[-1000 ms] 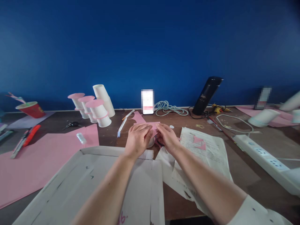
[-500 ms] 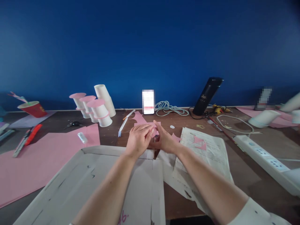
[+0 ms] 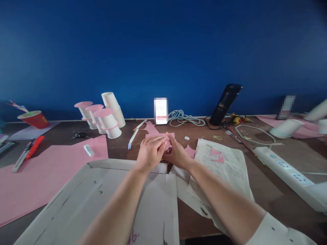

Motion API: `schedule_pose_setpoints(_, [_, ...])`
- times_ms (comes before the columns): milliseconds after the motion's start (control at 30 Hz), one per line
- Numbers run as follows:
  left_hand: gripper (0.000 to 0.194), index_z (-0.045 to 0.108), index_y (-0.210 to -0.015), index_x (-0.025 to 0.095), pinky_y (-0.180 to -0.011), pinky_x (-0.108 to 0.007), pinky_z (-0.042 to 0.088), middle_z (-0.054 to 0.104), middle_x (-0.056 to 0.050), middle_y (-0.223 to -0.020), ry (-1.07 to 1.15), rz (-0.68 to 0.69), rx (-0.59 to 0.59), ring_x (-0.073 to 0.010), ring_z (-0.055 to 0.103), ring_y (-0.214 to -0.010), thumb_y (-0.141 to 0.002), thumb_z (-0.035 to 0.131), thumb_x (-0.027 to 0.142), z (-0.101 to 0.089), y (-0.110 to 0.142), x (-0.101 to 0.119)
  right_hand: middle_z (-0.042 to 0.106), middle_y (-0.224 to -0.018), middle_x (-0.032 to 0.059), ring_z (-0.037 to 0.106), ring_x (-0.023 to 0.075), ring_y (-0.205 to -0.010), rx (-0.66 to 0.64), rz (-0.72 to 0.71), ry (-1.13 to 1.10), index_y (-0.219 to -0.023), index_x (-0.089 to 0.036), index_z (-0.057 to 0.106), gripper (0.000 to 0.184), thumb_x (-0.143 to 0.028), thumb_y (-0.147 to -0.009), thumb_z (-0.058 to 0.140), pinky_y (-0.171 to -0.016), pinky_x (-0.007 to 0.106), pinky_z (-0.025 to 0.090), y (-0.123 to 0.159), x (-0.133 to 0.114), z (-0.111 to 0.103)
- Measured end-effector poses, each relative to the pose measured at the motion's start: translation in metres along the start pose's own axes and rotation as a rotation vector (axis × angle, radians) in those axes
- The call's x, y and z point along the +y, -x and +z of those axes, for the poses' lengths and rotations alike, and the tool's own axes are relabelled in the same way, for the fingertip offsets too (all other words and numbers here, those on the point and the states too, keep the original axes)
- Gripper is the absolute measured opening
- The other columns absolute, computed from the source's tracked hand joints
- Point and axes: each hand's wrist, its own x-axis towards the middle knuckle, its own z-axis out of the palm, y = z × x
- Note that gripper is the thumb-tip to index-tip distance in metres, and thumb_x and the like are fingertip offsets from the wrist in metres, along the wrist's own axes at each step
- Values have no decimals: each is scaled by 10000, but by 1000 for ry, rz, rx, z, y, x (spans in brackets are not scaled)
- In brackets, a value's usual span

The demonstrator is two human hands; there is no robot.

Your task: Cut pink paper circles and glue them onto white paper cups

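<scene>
My left hand (image 3: 151, 151) and my right hand (image 3: 178, 152) meet just beyond the far edge of a white cardboard box lid (image 3: 107, 190). Between their fingers shows a small rounded piece of pink paper (image 3: 168, 145), pinched by both hands; its lower part is hidden. Pink paper scraps (image 3: 151, 128) lie behind the hands, and another scrap (image 3: 190, 151) is beside my right wrist. Right of that, a printed sheet (image 3: 230, 166) carries one more torn pink bit (image 3: 217, 155).
White paper cups with pink discs (image 3: 108, 122) stand stacked at back left, near a box cutter (image 3: 22, 156) on pink sheets (image 3: 61, 170). A lit phone (image 3: 160, 110) leans at the wall. A black flask (image 3: 224, 105) and a power strip (image 3: 286, 170) are on the right.
My right hand has closed in slightly toward the left one, and the pink piece shows a little more roundly between them. The view has shifted very slightly; everything else stays in place.
</scene>
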Motion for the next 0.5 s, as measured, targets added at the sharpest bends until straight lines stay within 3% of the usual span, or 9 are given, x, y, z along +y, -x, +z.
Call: schedule_pose_setpoints(500, [255, 679, -1109, 252, -985, -456, 451, 714, -31, -1147, -16, -13, 24, -211, 629, -1072, -925, 502, 271, 0, 0, 2, 614, -757, -18, 549, 152, -646, 8, 26, 36, -1470, -215, 294, 934, -241, -642, 726, -647, 294, 435, 2, -4, 1])
